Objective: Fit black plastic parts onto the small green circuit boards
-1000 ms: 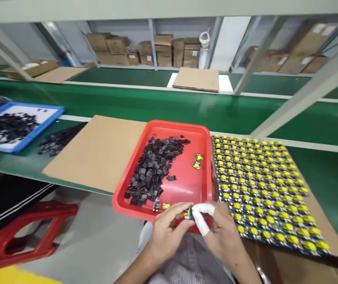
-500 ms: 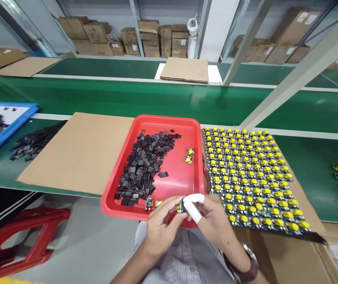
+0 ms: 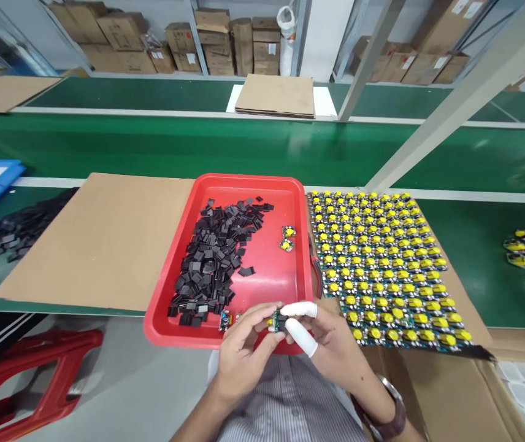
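Two hands at work on one small board, most of the stock untouched

Two long green conveyor belts [image 3: 226, 153] ran across the view behind the desk [image 3: 497, 258], with cardboard boxes [image 3: 244, 37] stacked on shelves at the back. On the desk lay a bare cardboard sheet [image 3: 101, 239], and just beside it to the right a red tray [image 3: 267, 282] whose near edge hung over the desk front. Right of the tray sat a large panel of yellow-capped circuit boards [image 3: 382, 264], its rows looking almost whole; judged from that, nearly all of the work was left. A heap of small black square parts [image 3: 211, 258] filled the left half of the tray, barely thinned as far as I could tell. Two finished-looking yellow-capped pieces [image 3: 286, 238] lay apart in the tray's right half, and a couple more lay at its near edge, so only a few were done. At the near rim the left hand [image 3: 239, 350] and the right hand [image 3: 331, 344], the latter wearing white finger cots [image 3: 302, 310], were pressed close together, fingertips pinching one small circuit board [image 3: 275, 321] between them, just above the tray rim.
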`<state>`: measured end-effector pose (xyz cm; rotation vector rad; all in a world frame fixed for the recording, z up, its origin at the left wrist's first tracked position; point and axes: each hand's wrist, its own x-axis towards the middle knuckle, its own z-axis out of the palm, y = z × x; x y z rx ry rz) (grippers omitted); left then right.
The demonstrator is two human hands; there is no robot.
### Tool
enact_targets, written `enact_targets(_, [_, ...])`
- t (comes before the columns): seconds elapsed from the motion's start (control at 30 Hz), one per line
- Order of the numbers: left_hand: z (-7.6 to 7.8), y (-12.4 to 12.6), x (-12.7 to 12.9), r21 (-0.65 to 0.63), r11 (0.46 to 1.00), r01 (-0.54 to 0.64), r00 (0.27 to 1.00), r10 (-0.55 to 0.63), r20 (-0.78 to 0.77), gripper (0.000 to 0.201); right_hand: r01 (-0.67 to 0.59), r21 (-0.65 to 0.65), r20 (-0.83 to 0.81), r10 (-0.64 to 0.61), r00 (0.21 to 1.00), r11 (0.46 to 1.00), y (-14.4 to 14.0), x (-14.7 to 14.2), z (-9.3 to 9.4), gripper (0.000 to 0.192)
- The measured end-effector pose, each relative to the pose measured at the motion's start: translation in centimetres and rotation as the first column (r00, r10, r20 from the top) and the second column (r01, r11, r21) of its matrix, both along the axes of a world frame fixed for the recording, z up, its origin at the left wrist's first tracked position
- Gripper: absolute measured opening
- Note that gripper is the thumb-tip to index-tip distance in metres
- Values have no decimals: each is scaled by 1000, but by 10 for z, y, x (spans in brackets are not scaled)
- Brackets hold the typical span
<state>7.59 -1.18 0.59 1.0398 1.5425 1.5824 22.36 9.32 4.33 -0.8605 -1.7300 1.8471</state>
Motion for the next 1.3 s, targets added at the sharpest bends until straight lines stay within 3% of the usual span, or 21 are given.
enact_targets(0.13, [-2, 1, -1, 54, 999, 5, 1000, -6, 4, 30, 45, 291, 72, -68, 995, 956, -7, 2, -1, 15])
enact_targets(0.23, [-2, 1, -1, 75, 997, 12, 995, -19, 95, 31, 78, 386, 58, -108, 992, 919, -13, 2, 0, 22])
enact_targets(0.4, [3, 2, 0, 92, 995, 34, 969, -56, 241, 37, 65, 382, 18, -78, 997, 922, -14, 1, 5, 28])
enact_targets(0.63, [5, 5, -1, 102, 993, 53, 958, -79, 275, 41, 58, 379, 38, -78, 996, 924, -13, 0, 7, 36])
enact_targets(0.93, [3, 4, -4, 30, 999, 23, 997, -25, 67, 45, 79, 445, 57, -116, 992, 892, -8, -3, 3, 34])
enact_targets(1.3, [12, 10, -5, -11, 999, -39, 985, 36, -167, 41, 114, 401, 95, -164, 982, 909, -4, -6, 0, 21])
